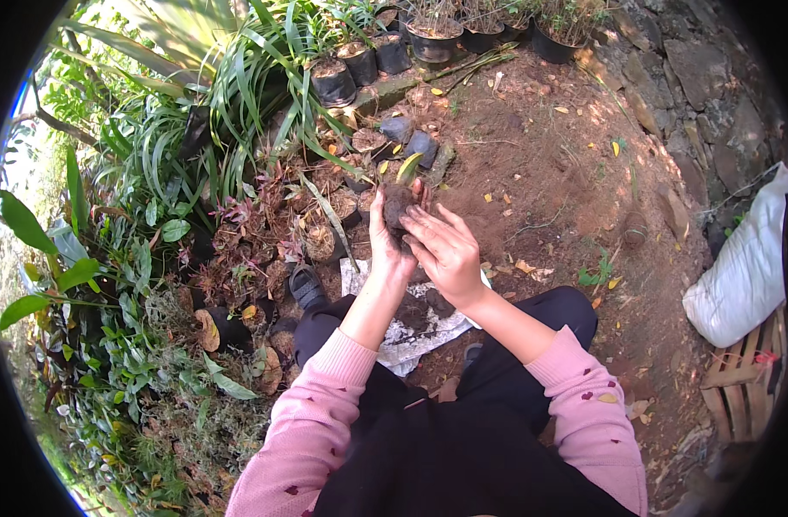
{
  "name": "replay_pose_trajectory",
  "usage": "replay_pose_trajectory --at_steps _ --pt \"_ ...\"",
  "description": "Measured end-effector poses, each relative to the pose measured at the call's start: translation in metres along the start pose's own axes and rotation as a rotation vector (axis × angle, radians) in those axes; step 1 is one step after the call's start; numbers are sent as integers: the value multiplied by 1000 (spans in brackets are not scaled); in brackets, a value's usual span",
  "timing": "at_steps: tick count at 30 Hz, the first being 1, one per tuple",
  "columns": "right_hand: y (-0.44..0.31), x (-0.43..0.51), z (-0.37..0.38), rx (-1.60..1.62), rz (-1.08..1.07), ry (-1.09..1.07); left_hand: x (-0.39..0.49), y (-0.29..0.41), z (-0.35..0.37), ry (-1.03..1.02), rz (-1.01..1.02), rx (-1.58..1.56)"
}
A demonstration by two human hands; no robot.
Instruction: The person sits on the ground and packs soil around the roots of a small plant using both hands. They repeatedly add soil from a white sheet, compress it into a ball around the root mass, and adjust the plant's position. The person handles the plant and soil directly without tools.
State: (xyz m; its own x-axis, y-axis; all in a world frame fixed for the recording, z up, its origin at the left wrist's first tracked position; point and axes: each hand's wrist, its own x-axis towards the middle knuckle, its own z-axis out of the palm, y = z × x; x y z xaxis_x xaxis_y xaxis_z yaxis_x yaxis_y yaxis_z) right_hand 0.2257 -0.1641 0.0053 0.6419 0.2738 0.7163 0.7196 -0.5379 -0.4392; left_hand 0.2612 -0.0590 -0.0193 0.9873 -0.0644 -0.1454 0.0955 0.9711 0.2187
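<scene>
A ball of dark soil (399, 205) rests in my left hand (388, 249), whose palm and fingers wrap its left and far sides. From its far end rises a short green leaf with yellow edges (408, 169). My right hand (447, 252) lies against the near right side of the soil ball, fingers extended and dirty. Below both hands, a white plastic sheet (400, 352) is spread on the ground between my legs, with clumps of dark soil (412, 311) on it.
Potted plants (332, 81) in black bags line the far left, beside dense strappy foliage (251, 97). Small bagged pots (423, 147) stand just beyond my hands. At the right are a stone wall (697, 77), a white sack (743, 265) and a wooden crate (736, 381).
</scene>
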Motion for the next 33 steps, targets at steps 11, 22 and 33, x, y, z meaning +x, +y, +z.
replay_pose_trajectory --at_steps 11,22,33 --pt "-7 19 -8 -70 80 60 5 -14 -11 -90 -4 -37" --pt "9 9 3 -169 -154 -165 3 5 -16 24 4 -67" --pt "-2 -27 10 -525 -241 -352 -16 26 -11 12 71 -16"
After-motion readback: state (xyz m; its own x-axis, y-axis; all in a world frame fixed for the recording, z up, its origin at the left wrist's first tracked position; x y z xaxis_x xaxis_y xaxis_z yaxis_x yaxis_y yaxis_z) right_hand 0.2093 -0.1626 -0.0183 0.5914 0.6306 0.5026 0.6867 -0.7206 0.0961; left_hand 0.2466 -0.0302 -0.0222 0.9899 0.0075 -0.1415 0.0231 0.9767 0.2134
